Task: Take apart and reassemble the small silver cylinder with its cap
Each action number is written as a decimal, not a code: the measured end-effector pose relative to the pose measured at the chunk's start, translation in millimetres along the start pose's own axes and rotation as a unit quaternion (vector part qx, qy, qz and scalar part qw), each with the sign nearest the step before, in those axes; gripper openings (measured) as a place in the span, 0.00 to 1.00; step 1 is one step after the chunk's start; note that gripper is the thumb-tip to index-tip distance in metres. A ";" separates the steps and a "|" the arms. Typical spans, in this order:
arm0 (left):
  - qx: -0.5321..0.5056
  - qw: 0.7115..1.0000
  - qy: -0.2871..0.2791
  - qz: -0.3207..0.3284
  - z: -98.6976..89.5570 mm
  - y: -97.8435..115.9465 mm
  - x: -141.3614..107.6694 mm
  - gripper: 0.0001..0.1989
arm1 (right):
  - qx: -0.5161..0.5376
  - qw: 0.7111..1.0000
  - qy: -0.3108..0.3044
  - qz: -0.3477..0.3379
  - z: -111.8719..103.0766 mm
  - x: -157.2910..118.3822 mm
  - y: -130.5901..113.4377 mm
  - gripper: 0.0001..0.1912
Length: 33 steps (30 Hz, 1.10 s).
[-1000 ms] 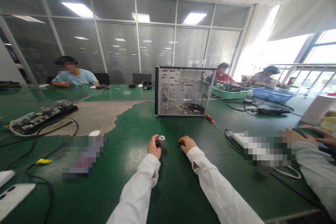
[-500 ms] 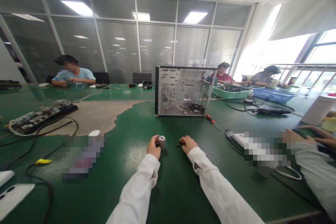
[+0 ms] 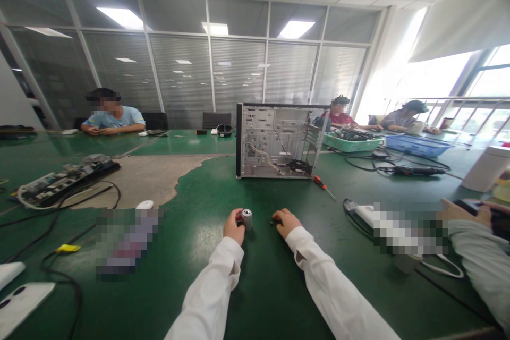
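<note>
My left hand (image 3: pixel 234 227) is curled around the side of a small silver metal cylinder (image 3: pixel 247 221), which stands upright on the green tabletop (image 3: pixel 215 289). The cylinder's top has a dark opening or mark, too small to make out. To its right, my right hand (image 3: pixel 287 223) rests low over the table with bent, closed fingers. At those fingertips lies a small dark piece (image 3: pixel 271 222) whose kind I cannot tell. Beyond both hands an open computer case (image 3: pixel 279 141) stands upright, and a screwdriver (image 3: pixel 320 183) with an orange-red handle lies by its lower right corner.
A power strip (image 3: pixel 360 214) with cables lies to the right, near a co-worker's sleeve (image 3: pixel 474 255). Green (image 3: pixel 354 143) and blue baskets (image 3: pixel 418 146) stand farther back. Left are a cabled circuit assembly (image 3: pixel 67 183), a white mouse (image 3: pixel 144 205) and a phone (image 3: pixel 26 308).
The whole view has shifted slightly down. Both my hands keep nearly the same pose beside the cylinder and the dark piece. The co-worker's hands at right have moved a little.
</note>
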<state>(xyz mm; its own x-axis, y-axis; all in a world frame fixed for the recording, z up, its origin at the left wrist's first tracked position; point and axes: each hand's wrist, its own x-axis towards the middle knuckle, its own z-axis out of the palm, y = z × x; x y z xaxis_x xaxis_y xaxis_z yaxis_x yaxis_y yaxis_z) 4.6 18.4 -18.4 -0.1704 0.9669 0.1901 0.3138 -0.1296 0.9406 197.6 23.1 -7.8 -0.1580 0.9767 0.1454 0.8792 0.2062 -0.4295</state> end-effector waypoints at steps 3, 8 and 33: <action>-0.007 1.000 0.003 0.001 -0.2 -0.2 0.2 0.25 | 0.000 0.999 0.040 -0.003 -2.8 -2.4 -2.9 0.19; -0.031 0.999 -0.015 0.016 0.3 -3.2 0.0 0.27 | 0.050 0.983 0.167 -0.063 -11.0 -14.7 -23.9 0.20; -0.026 0.997 -0.058 0.035 4.7 7.2 -4.4 0.19 | -0.249 0.950 0.046 0.183 -114.8 -85.5 124.3 0.14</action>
<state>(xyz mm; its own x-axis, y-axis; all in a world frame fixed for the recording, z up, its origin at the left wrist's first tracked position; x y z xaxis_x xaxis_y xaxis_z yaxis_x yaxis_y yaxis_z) 12.0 14.2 -13.8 -0.0402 0.9734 0.2256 0.2710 -0.2067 0.9401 372.0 -41.7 28.8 0.2190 0.9634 0.1544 0.9749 -0.2224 0.0049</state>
